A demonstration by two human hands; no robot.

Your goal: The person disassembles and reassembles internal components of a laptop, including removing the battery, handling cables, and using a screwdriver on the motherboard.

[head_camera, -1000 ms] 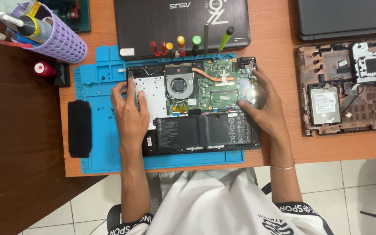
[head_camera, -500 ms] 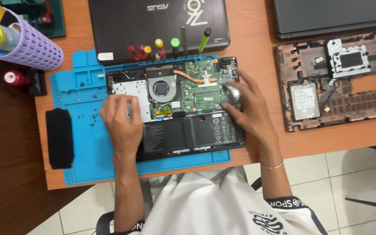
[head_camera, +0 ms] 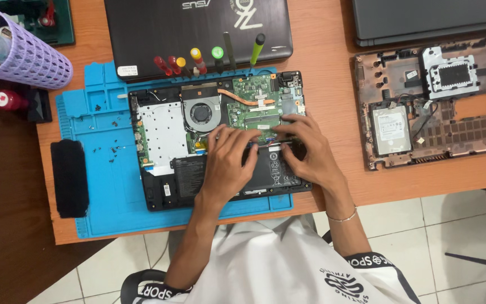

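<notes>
An opened laptop base [head_camera: 164,135] lies on a blue work mat [head_camera: 99,169], showing a green circuit board [head_camera: 254,98], a round fan [head_camera: 201,112] with a copper pipe, and a black battery [head_camera: 192,177] along its near edge. My left hand [head_camera: 229,163] rests palm down over the battery's middle, fingers reaching to the board's lower edge. My right hand [head_camera: 305,149] lies next to it on the right, fingertips pressing at the seam between board and battery. Whether either hand pinches a small part is hidden.
Several colour-handled screwdrivers [head_camera: 198,59] lie against a closed black laptop [head_camera: 198,28] behind the mat. A second dismantled laptop shell [head_camera: 434,101] with a hard drive sits at right. A purple mesh holder [head_camera: 26,56] and a black pad [head_camera: 70,177] are at left. Loose screws dot the mat.
Both hands have moved inward from the laptop's left side and right corner to meet over the battery's upper edge. The camera has shifted, so the scene sits lower and further right.
</notes>
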